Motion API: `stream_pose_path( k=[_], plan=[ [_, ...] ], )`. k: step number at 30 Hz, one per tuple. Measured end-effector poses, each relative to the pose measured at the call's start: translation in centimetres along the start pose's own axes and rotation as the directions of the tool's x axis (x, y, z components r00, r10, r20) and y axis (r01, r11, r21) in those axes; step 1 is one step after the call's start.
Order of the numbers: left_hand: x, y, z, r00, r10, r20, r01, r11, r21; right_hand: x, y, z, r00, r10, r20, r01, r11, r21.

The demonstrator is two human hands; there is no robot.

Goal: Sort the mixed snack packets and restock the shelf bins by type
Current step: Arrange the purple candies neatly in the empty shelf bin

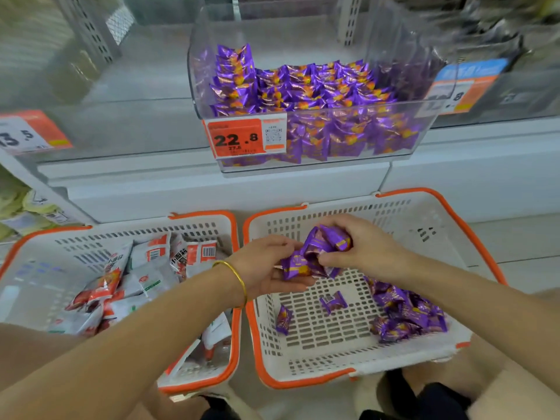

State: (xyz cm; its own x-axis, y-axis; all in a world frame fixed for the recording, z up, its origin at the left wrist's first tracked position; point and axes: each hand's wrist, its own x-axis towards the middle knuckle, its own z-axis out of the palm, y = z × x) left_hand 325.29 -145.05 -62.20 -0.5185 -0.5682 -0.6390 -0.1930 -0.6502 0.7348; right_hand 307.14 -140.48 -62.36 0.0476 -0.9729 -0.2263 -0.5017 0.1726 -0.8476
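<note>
Over the right white basket (424, 216), both hands hold purple snack packets (315, 250). My left hand (266, 265) lies palm up and cups a packet between thumb and fingers. My right hand (360, 247) grips a bunch of the same purple packets from above. More purple packets (406, 310) lie heaped in the basket's right side, and two loose ones (333, 301) lie on its floor. The clear shelf bin (312, 95) above is stacked with matching purple packets. The left basket (39, 268) holds white and red packets (151, 268).
An orange price tag reading 22.8 (239, 137) hangs on the bin's front. A clear bin (100, 95) stands to the left and another bin (500, 71) to the right, each with price tags. The white shelf ledge (212, 189) runs behind the baskets.
</note>
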Motion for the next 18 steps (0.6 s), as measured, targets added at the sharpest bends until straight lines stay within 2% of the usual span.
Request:
stream_pose_path(
  k=[1, 4, 7, 9, 11, 13, 15, 17, 18],
  plan=[
    [0.0, 0.1, 0.1, 1.0, -0.006, 0.031, 0.007, 1.0, -0.007, 0.0, -0.1, 0.1, 0.999, -0.01, -0.035, 0.008, 0.999, -0.052],
    [0.0, 0.1, -0.2, 0.995, 0.043, 0.092, -0.05, 0.996, 0.079, 0.1, -0.4, 0.6, 0.997, -0.071, -0.015, 0.071, 0.997, -0.015],
    [0.1, 0.2, -0.7, 0.992, 0.113, 0.059, -0.121, 0.98, 0.156, 0.3, -0.5, 1.0, 0.993, -0.115, 0.015, 0.115, 0.993, 0.001],
    [0.3, 0.4, -1.1, 0.985, 0.175, 0.009, -0.173, 0.963, 0.205, 0.3, -0.7, 0.9, 0.998, -0.021, 0.055, 0.01, 0.982, 0.187],
    [0.4, 0.6, -1.2, 0.967, 0.254, -0.008, -0.243, 0.934, 0.263, 0.2, -0.8, 0.4, 0.988, 0.065, 0.139, -0.112, 0.925, 0.363],
    [0.4, 0.7, -1.1, 0.947, 0.32, 0.0, -0.301, 0.891, 0.339, 0.0, -1.0, 0.2, 0.982, 0.085, 0.166, -0.153, 0.874, 0.462],
    [0.5, 0.7, -1.0, 0.942, 0.335, 0.0, -0.318, 0.895, 0.312, 0.1, -1.0, 0.6, 0.991, 0.085, 0.104, -0.124, 0.872, 0.474],
    [0.4, 1.0, -0.8, 0.962, 0.269, -0.042, -0.264, 0.959, 0.101, 0.5, -0.9, 0.8, 0.997, 0.034, -0.07, -0.001, 0.906, 0.423],
    [0.3, 1.2, -0.8, 0.974, 0.217, -0.061, -0.218, 0.976, -0.011, 0.7, -0.7, 0.6, 0.978, -0.055, -0.202, 0.115, 0.947, 0.301]
  ],
)
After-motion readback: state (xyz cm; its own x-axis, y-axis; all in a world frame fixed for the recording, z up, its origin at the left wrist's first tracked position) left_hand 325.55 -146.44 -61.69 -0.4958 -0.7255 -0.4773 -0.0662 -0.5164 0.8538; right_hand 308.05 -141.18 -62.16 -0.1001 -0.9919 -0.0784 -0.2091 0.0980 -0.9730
